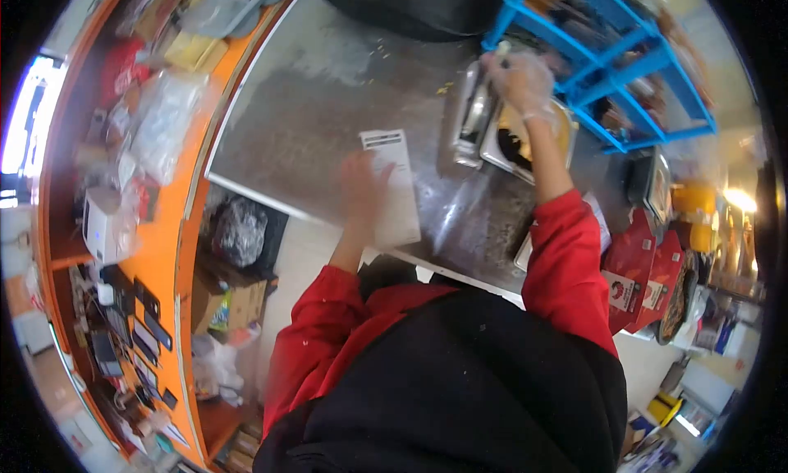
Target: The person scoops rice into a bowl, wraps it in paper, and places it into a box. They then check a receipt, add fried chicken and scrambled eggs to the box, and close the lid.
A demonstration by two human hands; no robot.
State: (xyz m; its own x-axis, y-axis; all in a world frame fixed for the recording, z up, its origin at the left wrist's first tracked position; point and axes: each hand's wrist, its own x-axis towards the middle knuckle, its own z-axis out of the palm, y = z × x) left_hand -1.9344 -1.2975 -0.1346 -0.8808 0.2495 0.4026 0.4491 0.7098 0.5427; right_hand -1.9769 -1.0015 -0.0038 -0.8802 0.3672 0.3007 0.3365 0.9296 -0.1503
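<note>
My left hand (pixel 365 185) is bare and smeared by motion over the left edge of a long printed paper slip (pixel 396 190). Its thumb stands apart from the fingers, and I see nothing held in it. My right hand (pixel 523 80), in a clear plastic glove, is at the back, above a metal tray (pixel 510 163) with yellowish and black contents. The fingers are curled by a small pale end (pixel 502 50) of something I cannot make out. Just left of that tray stands a narrow metal container (pixel 471 124) with a long shiny utensil in it.
A blue rack (pixel 611 83) stands behind my right hand. A black rounded object (pixel 419 5) is at the table's far edge. Red boxes (pixel 628 280) lie to the right. An orange shelf unit (pixel 168 251) with phones (pixel 148 342) and plastic bags runs along the left.
</note>
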